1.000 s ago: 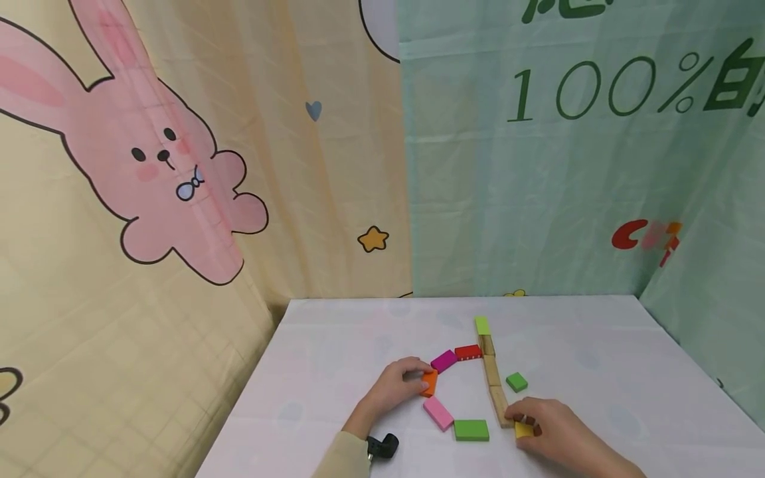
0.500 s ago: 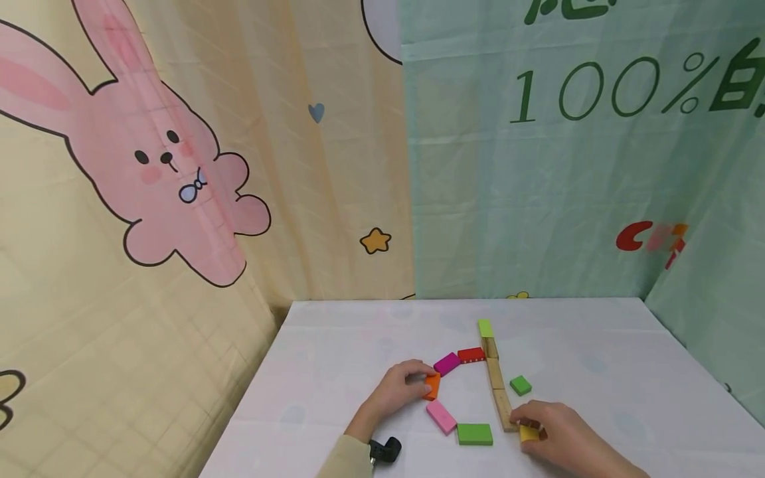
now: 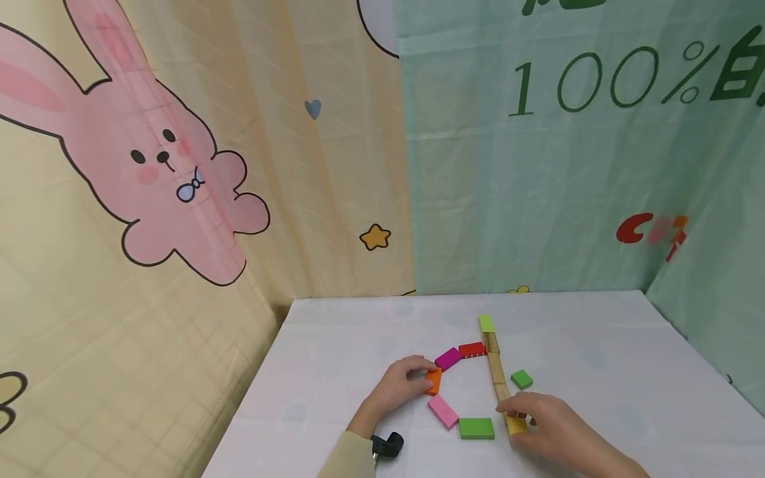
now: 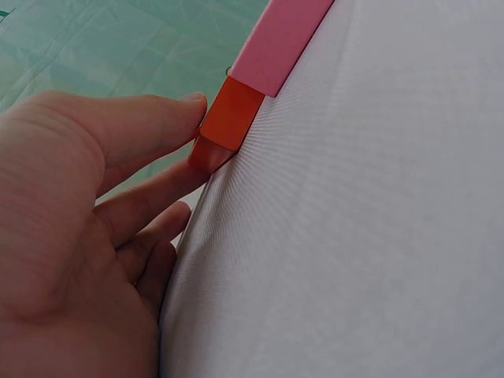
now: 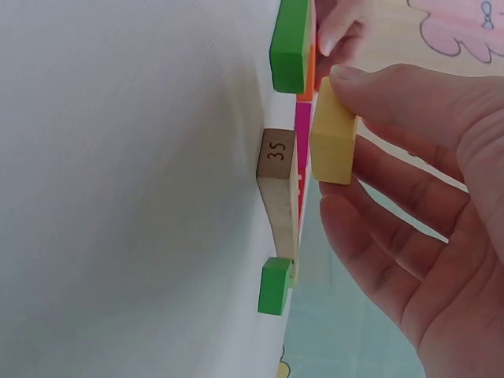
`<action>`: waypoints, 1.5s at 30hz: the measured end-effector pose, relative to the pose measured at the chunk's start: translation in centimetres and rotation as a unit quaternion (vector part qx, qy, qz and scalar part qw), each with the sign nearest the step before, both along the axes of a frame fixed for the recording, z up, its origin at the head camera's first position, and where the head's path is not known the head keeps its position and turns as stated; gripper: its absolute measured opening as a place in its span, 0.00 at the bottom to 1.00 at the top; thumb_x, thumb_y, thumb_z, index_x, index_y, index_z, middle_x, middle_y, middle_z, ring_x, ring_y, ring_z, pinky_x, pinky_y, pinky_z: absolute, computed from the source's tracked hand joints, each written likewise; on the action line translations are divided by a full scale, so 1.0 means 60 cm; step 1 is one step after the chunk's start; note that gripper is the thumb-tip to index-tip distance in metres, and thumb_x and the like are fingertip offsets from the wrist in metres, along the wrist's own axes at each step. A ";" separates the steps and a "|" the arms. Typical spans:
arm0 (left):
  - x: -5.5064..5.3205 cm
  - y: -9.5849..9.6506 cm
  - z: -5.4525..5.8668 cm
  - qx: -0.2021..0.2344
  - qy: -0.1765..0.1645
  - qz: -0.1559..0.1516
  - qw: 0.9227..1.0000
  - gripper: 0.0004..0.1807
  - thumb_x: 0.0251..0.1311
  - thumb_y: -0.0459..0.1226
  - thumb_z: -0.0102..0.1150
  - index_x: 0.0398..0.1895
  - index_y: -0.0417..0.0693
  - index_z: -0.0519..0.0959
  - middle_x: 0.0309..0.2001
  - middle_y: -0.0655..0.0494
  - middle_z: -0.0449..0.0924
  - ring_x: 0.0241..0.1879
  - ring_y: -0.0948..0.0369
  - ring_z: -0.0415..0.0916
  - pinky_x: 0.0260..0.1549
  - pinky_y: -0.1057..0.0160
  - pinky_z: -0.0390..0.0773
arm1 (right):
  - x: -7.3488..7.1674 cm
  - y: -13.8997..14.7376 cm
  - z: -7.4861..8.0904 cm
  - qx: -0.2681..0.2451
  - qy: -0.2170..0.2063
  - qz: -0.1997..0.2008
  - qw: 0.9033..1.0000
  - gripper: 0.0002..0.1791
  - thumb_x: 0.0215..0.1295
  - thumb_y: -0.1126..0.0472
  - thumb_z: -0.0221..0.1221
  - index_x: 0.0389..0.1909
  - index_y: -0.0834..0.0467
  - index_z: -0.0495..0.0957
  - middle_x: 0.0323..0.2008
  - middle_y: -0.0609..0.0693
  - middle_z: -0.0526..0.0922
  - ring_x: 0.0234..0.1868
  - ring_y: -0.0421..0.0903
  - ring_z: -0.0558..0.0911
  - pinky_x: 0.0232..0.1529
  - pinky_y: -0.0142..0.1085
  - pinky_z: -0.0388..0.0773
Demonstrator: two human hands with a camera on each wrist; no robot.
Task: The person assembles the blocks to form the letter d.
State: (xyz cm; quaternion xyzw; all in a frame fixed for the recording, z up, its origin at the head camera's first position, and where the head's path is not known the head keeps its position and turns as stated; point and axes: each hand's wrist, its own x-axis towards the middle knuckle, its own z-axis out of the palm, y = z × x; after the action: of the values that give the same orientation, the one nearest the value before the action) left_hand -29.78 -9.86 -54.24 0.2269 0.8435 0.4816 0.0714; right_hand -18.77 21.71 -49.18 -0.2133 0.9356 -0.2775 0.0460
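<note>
In the head view my left hand (image 3: 397, 385) pinches an orange block (image 3: 434, 381) at the left of a curve of blocks. The left wrist view has thumb and finger on its opposite sides, with a pink block (image 4: 283, 47) against its far end. My right hand (image 3: 552, 425) holds a yellow block (image 3: 516, 425) between thumb and fingers, overlapping the near end of a row of wooden blocks (image 3: 497, 368). From the right wrist, the yellow block (image 5: 334, 138) is raised off the table beside the wooden end face marked 35 (image 5: 276, 154).
Magenta (image 3: 448, 359) and red (image 3: 472, 350) blocks run from the orange one to the wooden row, topped by a light green block (image 3: 487, 324). A green block (image 3: 476, 428) lies near the pink one. Another small green block (image 3: 522, 379) lies right of the row on the white table (image 3: 335, 345).
My right hand has moved the yellow block slightly left and away from me, from beside the wooden row to over its near end. The left hand stays on the orange block.
</note>
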 end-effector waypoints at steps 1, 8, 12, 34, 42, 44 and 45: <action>0.000 0.001 0.000 -0.001 0.001 0.000 1.000 0.15 0.66 0.42 0.64 0.54 0.68 0.84 0.62 0.67 0.75 0.66 0.56 0.67 0.67 0.43 0.64 | -0.001 -0.001 0.000 -0.001 0.006 0.005 1.000 0.21 0.53 0.57 0.75 0.49 0.48 0.85 0.35 0.32 0.81 0.33 0.34 0.74 0.36 0.31 0.81; -0.004 0.002 0.004 0.001 0.010 -0.005 1.000 0.16 0.65 0.41 0.65 0.55 0.66 0.84 0.60 0.70 0.76 0.64 0.59 0.69 0.66 0.45 0.65 | -0.009 -0.016 0.004 0.017 0.030 0.001 0.999 0.21 0.52 0.59 0.76 0.49 0.46 0.85 0.34 0.30 0.80 0.33 0.34 0.74 0.39 0.34 0.82; -0.004 -0.001 0.005 0.003 0.018 -0.006 1.000 0.15 0.65 0.41 0.65 0.54 0.65 0.85 0.59 0.69 0.77 0.64 0.59 0.69 0.66 0.46 0.65 | -0.014 -0.027 0.005 0.032 0.050 0.009 0.998 0.22 0.52 0.58 0.76 0.49 0.45 0.85 0.34 0.29 0.79 0.33 0.32 0.73 0.39 0.33 0.81; -0.003 0.002 0.000 -0.012 0.010 -0.005 1.000 0.15 0.67 0.42 0.63 0.55 0.67 0.84 0.62 0.67 0.75 0.66 0.56 0.67 0.67 0.44 0.65 | -0.024 -0.048 -0.006 0.065 0.019 0.048 0.997 0.24 0.49 0.57 0.78 0.49 0.40 0.86 0.35 0.30 0.80 0.35 0.35 0.73 0.39 0.35 0.82; -0.006 0.001 0.003 -0.007 0.016 -0.007 1.000 0.16 0.66 0.42 0.64 0.55 0.66 0.84 0.61 0.68 0.75 0.66 0.57 0.68 0.66 0.44 0.65 | -0.022 -0.052 -0.011 0.069 0.023 0.056 0.996 0.25 0.49 0.57 0.78 0.51 0.40 0.86 0.38 0.30 0.82 0.37 0.34 0.75 0.42 0.38 0.83; -0.006 0.001 0.002 -0.007 0.014 -0.007 1.000 0.15 0.66 0.42 0.64 0.55 0.66 0.84 0.61 0.68 0.75 0.65 0.57 0.68 0.66 0.44 0.65 | -0.020 -0.052 -0.013 0.069 0.026 0.061 0.995 0.25 0.49 0.57 0.78 0.51 0.40 0.86 0.38 0.30 0.82 0.38 0.34 0.75 0.42 0.38 0.83; -0.006 0.001 0.002 -0.008 0.014 -0.007 1.000 0.15 0.66 0.42 0.63 0.55 0.65 0.84 0.61 0.68 0.76 0.65 0.57 0.68 0.66 0.44 0.66 | -0.019 -0.052 -0.014 0.068 0.026 0.063 0.995 0.25 0.49 0.57 0.78 0.51 0.39 0.86 0.38 0.30 0.82 0.38 0.34 0.75 0.42 0.38 0.83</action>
State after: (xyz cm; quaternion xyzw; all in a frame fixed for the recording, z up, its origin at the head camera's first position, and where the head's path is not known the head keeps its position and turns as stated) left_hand -30.13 -9.83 -54.13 0.2386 0.8469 0.4709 0.0648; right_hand -19.88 18.59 -50.00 -0.2757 0.9377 -0.2045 0.0536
